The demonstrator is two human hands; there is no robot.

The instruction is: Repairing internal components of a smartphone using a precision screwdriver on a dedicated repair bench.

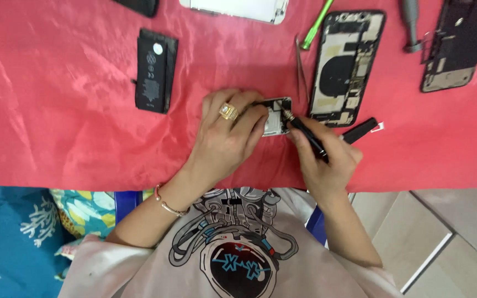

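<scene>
Pressing down on a small phone frame (277, 115), the left hand (224, 135) lay over most of it, fingers curled close together on its left side, so only the right end of the frame showed. A gold ring (228, 111) sat on one finger, and a thin bracelet (168, 206) went around the wrist. The frame lay on the red cloth (56, 121), near the front edge of the table, just in front of the person.

The right hand (327, 165) gripped a black screwdriver (305, 132) like a pen, fingers closed around its handle. The metal tip touched the upper right part of the frame.

Just right of the frame lay an opened phone (347, 66) with its inner parts showing, and thin tweezers (301, 69) lay between the two. A small black piece (361, 130) lay beside the right hand. Further left, well apart from the hands, a black battery (155, 70) lay on the cloth. At the far edge were a green tool (317, 25), a grey tool (411, 25), a white phone (238, 8) and another opened phone (459, 41) at the right.
</scene>
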